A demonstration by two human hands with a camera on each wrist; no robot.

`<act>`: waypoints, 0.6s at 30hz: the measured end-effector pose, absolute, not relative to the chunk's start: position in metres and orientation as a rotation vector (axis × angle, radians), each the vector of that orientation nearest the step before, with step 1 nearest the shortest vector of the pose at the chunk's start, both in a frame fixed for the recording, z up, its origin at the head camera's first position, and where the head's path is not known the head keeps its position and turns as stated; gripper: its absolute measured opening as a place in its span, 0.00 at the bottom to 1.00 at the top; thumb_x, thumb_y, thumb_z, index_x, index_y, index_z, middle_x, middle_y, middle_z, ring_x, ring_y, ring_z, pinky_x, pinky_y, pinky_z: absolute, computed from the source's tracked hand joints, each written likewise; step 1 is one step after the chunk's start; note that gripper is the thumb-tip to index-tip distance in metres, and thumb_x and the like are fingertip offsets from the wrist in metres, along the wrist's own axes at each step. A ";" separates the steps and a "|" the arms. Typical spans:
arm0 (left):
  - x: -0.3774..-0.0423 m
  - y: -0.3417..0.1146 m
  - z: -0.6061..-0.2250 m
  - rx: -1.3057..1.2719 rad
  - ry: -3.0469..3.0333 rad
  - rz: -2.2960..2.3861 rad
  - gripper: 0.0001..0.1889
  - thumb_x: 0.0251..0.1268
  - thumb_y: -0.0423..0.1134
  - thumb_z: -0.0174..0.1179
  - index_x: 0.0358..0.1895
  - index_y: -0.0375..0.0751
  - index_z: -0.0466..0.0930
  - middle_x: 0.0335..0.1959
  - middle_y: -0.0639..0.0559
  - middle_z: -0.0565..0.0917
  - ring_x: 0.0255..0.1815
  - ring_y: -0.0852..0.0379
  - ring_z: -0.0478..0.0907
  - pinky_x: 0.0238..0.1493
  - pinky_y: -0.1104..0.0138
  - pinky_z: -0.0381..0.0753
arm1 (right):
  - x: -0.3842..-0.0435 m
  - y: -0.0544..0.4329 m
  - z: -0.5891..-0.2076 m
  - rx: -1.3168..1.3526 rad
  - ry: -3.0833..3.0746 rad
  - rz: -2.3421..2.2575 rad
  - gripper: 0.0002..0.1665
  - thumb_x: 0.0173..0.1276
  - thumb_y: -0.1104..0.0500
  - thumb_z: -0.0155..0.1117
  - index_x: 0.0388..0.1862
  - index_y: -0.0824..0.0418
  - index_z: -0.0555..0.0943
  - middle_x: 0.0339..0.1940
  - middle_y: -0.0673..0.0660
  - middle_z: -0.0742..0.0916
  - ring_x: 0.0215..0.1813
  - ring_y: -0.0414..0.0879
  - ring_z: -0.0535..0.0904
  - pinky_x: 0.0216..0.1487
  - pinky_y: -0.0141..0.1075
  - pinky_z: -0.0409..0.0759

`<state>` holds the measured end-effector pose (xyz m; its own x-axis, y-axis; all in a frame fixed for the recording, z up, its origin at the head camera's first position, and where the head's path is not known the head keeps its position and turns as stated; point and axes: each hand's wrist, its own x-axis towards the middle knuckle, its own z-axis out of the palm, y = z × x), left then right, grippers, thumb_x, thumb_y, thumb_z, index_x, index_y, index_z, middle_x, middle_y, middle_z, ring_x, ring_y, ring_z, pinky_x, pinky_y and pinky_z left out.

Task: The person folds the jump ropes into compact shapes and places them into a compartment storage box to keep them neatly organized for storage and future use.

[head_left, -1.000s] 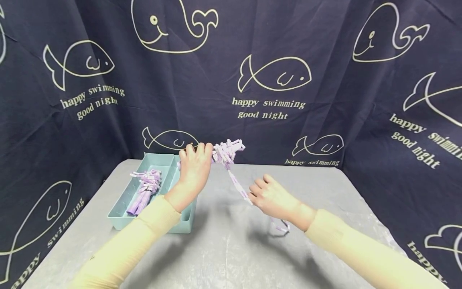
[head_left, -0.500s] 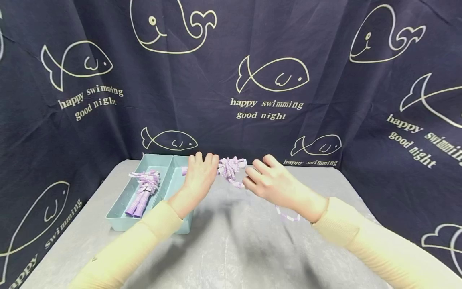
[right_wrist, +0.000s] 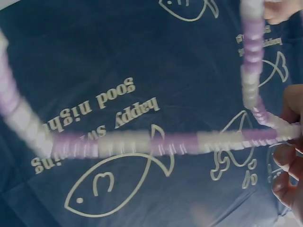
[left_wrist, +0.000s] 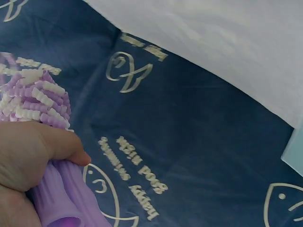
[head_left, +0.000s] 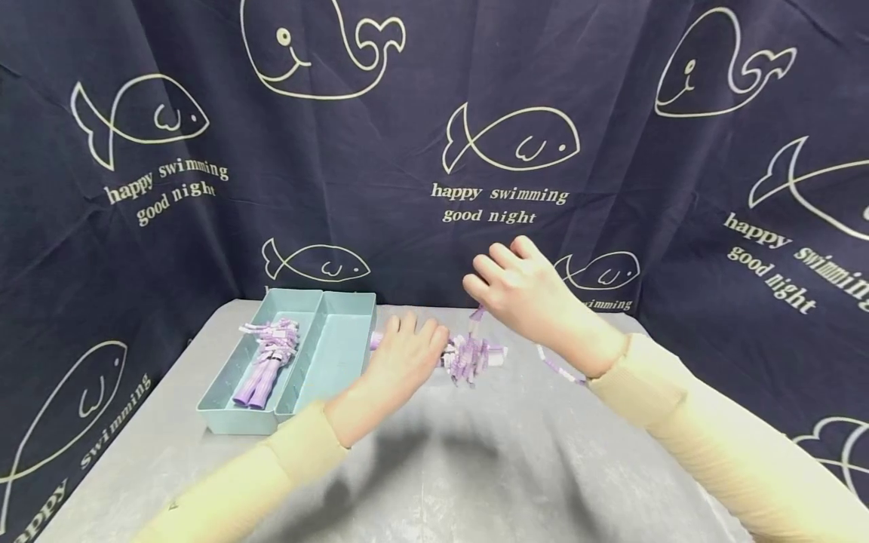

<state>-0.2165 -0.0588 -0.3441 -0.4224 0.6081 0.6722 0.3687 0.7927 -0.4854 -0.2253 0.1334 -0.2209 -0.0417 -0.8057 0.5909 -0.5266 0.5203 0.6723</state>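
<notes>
My left hand (head_left: 400, 363) grips a purple and white beaded jump rope (head_left: 470, 359) above the table. In the left wrist view, its ridged purple handles (left_wrist: 64, 196) stick out below the fist and its bunched beads (left_wrist: 40, 97) lie above the thumb. Higher and to the right, my right hand (head_left: 526, 290) pinches the free length of the rope. One strand (head_left: 477, 320) runs down from these fingers to the bundle. The right wrist view shows the loose tail (right_wrist: 175, 143) of beads stretching away from the fingertips and bending upward at the left.
A light blue tray (head_left: 333, 351) with two long compartments stands on the grey table (head_left: 434, 483) at the left. Its left compartment holds another bundled jump rope (head_left: 271, 354), handles toward me. Dark blue curtains (head_left: 380, 166) with fish drawings surround the table on three sides.
My left hand has come right and lower with the bundle, away from the tray. My right hand has risen with the strand, which went from slanting below the bundle to hanging above it.
</notes>
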 end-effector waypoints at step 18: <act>-0.196 -0.068 -0.331 -0.935 -1.848 0.104 0.10 0.63 0.26 0.41 0.34 0.42 0.71 0.29 0.51 0.73 0.28 0.50 0.67 0.28 0.62 0.63 | -0.261 0.160 -0.256 1.197 -1.844 -0.309 0.06 0.51 0.68 0.53 0.21 0.58 0.71 0.21 0.54 0.74 0.27 0.52 0.70 0.31 0.43 0.64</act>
